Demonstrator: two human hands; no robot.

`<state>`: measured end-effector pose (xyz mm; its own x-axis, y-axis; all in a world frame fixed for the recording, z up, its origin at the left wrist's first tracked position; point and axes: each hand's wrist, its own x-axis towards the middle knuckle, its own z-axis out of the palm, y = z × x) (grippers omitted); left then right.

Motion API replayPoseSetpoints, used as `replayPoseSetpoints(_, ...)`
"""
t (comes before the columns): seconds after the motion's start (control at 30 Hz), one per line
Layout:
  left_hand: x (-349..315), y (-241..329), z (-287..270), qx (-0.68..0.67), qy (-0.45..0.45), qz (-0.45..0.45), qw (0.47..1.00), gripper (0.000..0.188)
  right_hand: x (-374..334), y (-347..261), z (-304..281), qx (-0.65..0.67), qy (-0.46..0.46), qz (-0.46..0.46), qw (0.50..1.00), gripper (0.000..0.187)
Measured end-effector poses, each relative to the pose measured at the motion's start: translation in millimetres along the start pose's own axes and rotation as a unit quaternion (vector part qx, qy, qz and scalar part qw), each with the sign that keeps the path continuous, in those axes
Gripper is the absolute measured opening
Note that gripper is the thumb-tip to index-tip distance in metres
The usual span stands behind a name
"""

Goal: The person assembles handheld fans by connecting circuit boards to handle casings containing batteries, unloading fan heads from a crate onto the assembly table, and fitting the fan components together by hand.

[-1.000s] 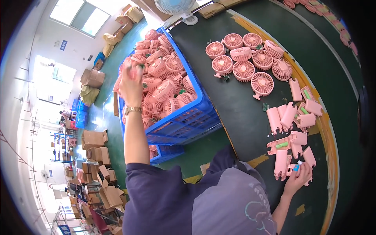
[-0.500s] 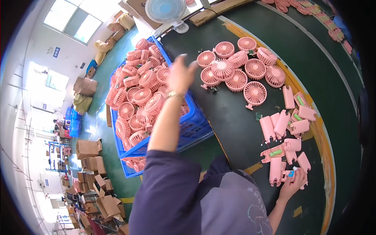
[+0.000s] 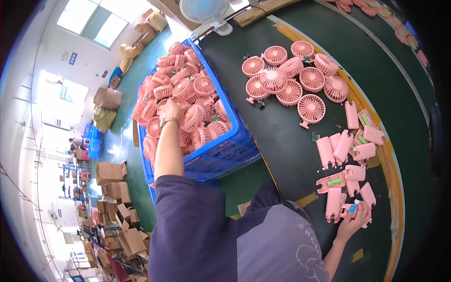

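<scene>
My left hand (image 3: 172, 110) reaches down among pink fan heads (image 3: 193, 117) heaped in a blue plastic crate (image 3: 235, 136). It touches the pile, and its fingers are mostly hidden, so whether it grips one does not show. At the right, my right hand (image 3: 353, 223) is closed around a small blue-and-white thing (image 3: 353, 207), too small to name surely. That hand rests beside pink handle casings (image 3: 333, 203). Some of the casings show green cylindrical cells (image 3: 334, 182) inside.
Several pink fan heads (image 3: 311, 108) lie in a cluster on the dark worktable (image 3: 282, 136), with a small green circuit board (image 3: 314, 137) nearer. A white-and-blue desk fan (image 3: 223, 27) stands at the far end. Cardboard boxes (image 3: 112, 172) line the floor at left.
My left hand has moved left and toward me, from above the crate's table-side edge into the heap of fan heads. The right hand keeps its place and its hold.
</scene>
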<state>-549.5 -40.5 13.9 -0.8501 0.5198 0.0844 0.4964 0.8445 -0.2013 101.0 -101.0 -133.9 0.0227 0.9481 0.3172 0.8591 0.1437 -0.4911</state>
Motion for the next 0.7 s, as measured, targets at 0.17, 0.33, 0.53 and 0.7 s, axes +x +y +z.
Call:
replayPoseSetpoints(0.17, -7, -18, -15, -0.183, 0.124, 0.041, 0.974, 0.045, 0, -1, -2, -0.017, -0.006, -0.009, 1.000, 0.025)
replayPoseSetpoints(0.33, -24, -14, 5, -0.337, 0.207, 0.040, 0.918, 0.042, 1, 2, -2, 0.002, 0.001, -0.011, 1.000, 0.024)
replayPoseSetpoints(0.53, -91, 6, -33, -0.136, 0.025, 0.239, 0.961, 0.057, 2, -3, 1, 0.010, 0.023, -0.012, 1.000, 0.023)
replayPoseSetpoints(0.7, -95, 4, -11, -0.144, 0.105, 0.283, 0.942, 0.061, 6, -5, -3, 0.013, 0.026, -0.016, 0.999, 0.022)
